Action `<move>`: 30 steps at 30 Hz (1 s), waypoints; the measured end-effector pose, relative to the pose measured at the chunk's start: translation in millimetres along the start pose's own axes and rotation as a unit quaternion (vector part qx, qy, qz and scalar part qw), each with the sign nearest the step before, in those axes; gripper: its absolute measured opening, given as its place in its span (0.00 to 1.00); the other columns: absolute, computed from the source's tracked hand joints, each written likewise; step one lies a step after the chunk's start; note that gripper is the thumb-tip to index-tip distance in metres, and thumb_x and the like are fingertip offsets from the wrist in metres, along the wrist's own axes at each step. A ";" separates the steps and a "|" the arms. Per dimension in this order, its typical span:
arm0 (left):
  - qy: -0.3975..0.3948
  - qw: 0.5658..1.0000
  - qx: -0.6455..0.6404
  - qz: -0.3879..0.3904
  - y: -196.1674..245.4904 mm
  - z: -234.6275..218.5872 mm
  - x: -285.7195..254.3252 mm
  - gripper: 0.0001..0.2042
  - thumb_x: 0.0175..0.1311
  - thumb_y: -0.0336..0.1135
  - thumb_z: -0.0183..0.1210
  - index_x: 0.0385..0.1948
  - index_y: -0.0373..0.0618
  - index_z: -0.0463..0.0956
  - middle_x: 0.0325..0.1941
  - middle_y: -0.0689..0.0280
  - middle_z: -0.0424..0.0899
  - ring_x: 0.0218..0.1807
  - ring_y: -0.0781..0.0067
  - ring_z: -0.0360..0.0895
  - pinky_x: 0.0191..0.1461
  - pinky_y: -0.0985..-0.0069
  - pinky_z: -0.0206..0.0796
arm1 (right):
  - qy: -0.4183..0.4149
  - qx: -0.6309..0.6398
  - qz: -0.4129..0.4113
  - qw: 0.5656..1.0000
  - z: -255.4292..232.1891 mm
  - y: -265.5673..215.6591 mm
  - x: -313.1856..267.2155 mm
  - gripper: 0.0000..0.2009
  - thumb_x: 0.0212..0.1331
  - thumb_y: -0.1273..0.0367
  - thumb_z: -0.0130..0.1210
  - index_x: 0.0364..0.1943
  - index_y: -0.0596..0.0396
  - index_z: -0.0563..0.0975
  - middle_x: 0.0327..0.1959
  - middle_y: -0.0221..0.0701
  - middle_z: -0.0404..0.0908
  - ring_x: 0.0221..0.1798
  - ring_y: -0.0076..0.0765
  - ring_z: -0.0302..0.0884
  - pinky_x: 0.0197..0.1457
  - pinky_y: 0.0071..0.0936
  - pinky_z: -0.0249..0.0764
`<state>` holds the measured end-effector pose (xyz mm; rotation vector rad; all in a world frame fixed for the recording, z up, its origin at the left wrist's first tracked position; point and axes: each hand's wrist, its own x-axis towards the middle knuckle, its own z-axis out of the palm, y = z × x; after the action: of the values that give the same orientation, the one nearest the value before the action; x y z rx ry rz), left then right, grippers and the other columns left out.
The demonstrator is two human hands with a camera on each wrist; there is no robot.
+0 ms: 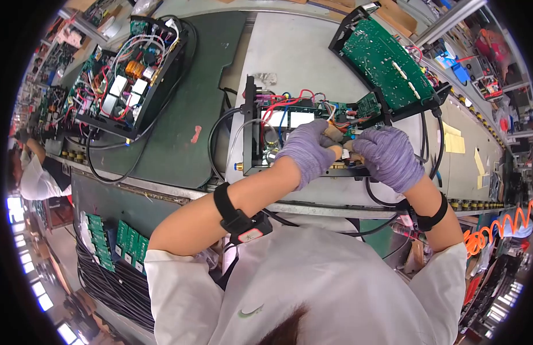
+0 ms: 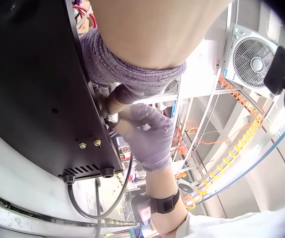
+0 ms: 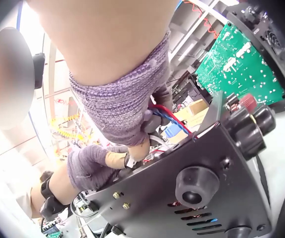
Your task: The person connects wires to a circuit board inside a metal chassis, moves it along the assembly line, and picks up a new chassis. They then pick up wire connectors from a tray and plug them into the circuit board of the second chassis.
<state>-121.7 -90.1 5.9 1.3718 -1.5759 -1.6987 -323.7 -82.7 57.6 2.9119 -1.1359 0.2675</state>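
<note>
A black metal chassis with wires, white blocks and circuit boards lies in front of the person. Both hands wear purple knit gloves and meet over its near edge. The left hand reaches in from the left, fingertips bent down among the wires. Beside it the right hand has its fingers curled at a small white connector. In the right wrist view a white piece shows between the two hands' fingertips. The left wrist view shows the chassis side, which hides part of the left fingers.
A green circuit board in a black frame stands tilted at the back right. Another opened unit sits on the green mat at left. Black cables loop beside the chassis. Small green boards lie below the bench edge.
</note>
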 end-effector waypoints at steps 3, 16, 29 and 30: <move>0.009 1.000 -0.010 0.004 8.0 -2.0 -7.5 0.15 0.54 0.29 0.63 0.44 0.36 0.74 0.35 0.61 0.82 0.34 0.76 0.77 0.39 0.78 0.71 | -0.006 0.068 0.008 0.998 -6.3 -1.3 6.5 0.10 0.41 0.68 0.64 0.32 0.46 0.82 0.29 0.29 0.81 0.31 0.39 0.79 0.34 0.34 0.73; 0.143 0.911 0.324 0.212 8.3 -14.2 -53.7 0.18 0.56 0.34 0.62 0.49 0.47 0.72 0.39 0.58 0.80 0.42 0.56 0.77 0.48 0.65 0.71 | -0.115 -0.079 0.172 0.975 -4.0 2.9 13.3 0.09 0.44 0.69 0.63 0.33 0.48 0.82 0.31 0.35 0.79 0.34 0.43 0.80 0.39 0.38 0.74; 0.259 0.810 0.400 0.343 -60.9 -13.2 -73.6 0.19 0.49 0.43 0.64 0.42 0.46 0.78 0.42 0.64 0.80 0.53 0.62 0.76 0.54 0.63 0.68 | -0.427 -0.306 0.038 0.850 45.5 25.0 38.2 0.15 0.49 0.58 0.59 0.41 0.43 0.84 0.44 0.30 0.82 0.63 0.38 0.67 0.66 0.41 0.60; 0.263 0.805 0.411 0.337 -62.6 -11.9 -74.8 0.20 0.49 0.44 0.64 0.43 0.46 0.78 0.42 0.65 0.80 0.54 0.63 0.76 0.54 0.64 0.68 | -0.408 -0.320 0.025 0.855 47.4 23.5 38.6 0.15 0.49 0.58 0.59 0.41 0.43 0.84 0.44 0.29 0.82 0.63 0.38 0.67 0.67 0.41 0.59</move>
<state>-62.6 -17.3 -23.4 1.2054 -2.1444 -0.1436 -304.1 -129.1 15.7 2.3521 -1.0369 -1.2118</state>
